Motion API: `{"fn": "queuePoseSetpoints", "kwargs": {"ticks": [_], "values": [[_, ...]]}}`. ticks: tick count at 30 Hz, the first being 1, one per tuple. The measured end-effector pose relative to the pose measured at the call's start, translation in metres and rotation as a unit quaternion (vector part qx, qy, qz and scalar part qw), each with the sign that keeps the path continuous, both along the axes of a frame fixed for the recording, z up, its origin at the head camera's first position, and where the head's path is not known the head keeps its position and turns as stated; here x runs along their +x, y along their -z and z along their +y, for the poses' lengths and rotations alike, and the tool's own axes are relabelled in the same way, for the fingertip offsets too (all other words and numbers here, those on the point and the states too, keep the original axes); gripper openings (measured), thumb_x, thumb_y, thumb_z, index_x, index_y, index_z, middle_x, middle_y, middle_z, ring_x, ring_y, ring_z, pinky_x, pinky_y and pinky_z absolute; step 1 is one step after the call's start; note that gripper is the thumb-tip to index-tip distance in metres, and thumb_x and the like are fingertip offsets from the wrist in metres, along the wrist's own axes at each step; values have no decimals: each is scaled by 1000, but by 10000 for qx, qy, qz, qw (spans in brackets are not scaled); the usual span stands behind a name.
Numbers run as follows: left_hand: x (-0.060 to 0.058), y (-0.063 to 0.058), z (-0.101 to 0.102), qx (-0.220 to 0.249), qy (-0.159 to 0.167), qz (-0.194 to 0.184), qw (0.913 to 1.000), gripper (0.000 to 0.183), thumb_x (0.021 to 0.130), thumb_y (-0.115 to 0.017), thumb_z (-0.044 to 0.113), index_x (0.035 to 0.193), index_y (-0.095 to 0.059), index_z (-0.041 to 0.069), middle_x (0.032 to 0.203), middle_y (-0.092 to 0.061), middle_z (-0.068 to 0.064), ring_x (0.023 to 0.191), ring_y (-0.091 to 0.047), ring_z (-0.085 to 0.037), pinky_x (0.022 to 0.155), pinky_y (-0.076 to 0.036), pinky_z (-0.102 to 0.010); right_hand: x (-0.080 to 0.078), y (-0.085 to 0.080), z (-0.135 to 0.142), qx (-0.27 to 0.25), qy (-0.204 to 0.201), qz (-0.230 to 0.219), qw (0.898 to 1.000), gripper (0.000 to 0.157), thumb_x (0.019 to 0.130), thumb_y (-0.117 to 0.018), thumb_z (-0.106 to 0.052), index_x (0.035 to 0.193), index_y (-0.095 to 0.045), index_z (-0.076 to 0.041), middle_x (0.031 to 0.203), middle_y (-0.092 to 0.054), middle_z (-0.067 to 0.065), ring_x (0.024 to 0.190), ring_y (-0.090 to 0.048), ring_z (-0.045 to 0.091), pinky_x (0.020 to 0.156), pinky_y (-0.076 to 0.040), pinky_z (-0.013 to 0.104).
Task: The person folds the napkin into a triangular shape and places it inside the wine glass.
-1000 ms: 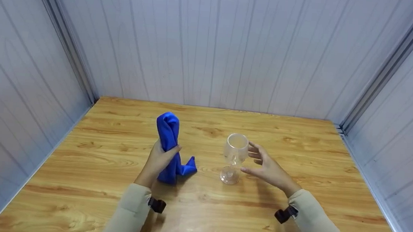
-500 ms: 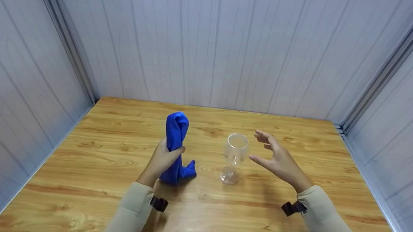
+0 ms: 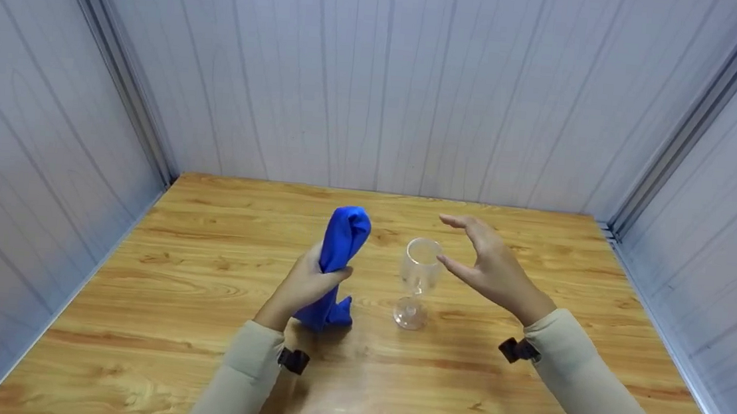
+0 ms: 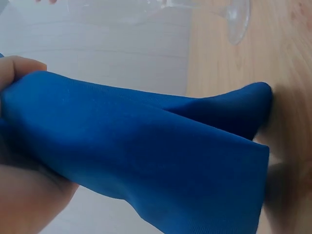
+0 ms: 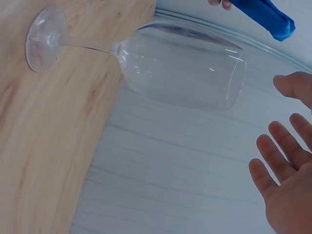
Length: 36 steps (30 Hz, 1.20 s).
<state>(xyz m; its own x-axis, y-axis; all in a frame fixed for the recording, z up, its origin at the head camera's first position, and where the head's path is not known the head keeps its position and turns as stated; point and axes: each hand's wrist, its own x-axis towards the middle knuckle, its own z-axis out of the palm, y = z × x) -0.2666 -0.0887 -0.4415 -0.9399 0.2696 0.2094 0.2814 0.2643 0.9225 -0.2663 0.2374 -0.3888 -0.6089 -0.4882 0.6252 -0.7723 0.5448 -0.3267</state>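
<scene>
My left hand [image 3: 309,280] grips a folded blue cloth napkin [image 3: 342,245] around its middle, holding it upright with its rolled top leaning right. The napkin's lower end flares into a pointed flap close over the table, and in the left wrist view the blue cloth [image 4: 141,146] fills most of the picture. To the right, a clear wine glass [image 3: 420,275] stands upright. My right hand [image 3: 496,271] is raised beside its rim, thumb and fingers spread apart and holding nothing. The right wrist view shows the glass bowl [image 5: 180,66] apart from the fingertips [image 5: 263,170].
The wooden table [image 3: 132,320] is bounded by a pale panel wall [image 3: 379,81] at the back and by walls on the left and right. A small black camera [image 3: 293,360] is strapped at the left wrist, another black camera [image 3: 517,350] at the right.
My left hand has moved right with the napkin, bringing it nearer the glass. My right hand has drawn off from the glass's side and risen to rim height. The glass has stayed put.
</scene>
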Motion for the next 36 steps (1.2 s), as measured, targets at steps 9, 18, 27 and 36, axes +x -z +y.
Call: {"fn": "queuePoseSetpoints", "kwargs": {"ticks": [9, 18, 27, 36], "values": [[2, -10, 12, -586, 339, 322, 9972, 63, 89, -67, 10, 148, -44, 6, 133, -58, -16, 112, -57, -31, 94, -46, -56, -12, -22, -22, 985, -222, 1374, 9853, 65, 87, -81, -15, 143, -50, -6, 136, -57, 11, 123, -56, 28, 101, -46, 43], [3, -18, 24, -1035, 510, 623, 9914, 60, 87, -66, 12, 143, -48, 4, 117, -63, -13, 95, -60, -27, 81, -50, -45, -17, -34, -46, 1897, -605, 2290, 9529, 78, 78, -89, -17, 145, -50, -7, 141, -55, 10, 125, -54, 28, 102, -45, 43], [3, -17, 28, -933, 782, 722, 9899, 59, 86, -65, 9, 142, -48, 4, 113, -62, -12, 89, -59, -24, 76, -50, -38, -13, -32, -60, 2392, -704, 2594, 9330, 70, 82, -86, -26, 143, -53, -11, 141, -56, 7, 123, -56, 27, 103, -45, 42], [2, -17, 29, -1089, 594, 1050, 9867, 30, 87, -68, 11, 114, -55, 5, 89, -55, -4, 74, -54, -18, 64, -46, -33, -12, -31, -64, 1982, -791, 2668, 9398, 40, 82, -85, -16, 116, -68, -7, 115, -67, 10, 104, -64, 28, 91, -53, 40]]}}
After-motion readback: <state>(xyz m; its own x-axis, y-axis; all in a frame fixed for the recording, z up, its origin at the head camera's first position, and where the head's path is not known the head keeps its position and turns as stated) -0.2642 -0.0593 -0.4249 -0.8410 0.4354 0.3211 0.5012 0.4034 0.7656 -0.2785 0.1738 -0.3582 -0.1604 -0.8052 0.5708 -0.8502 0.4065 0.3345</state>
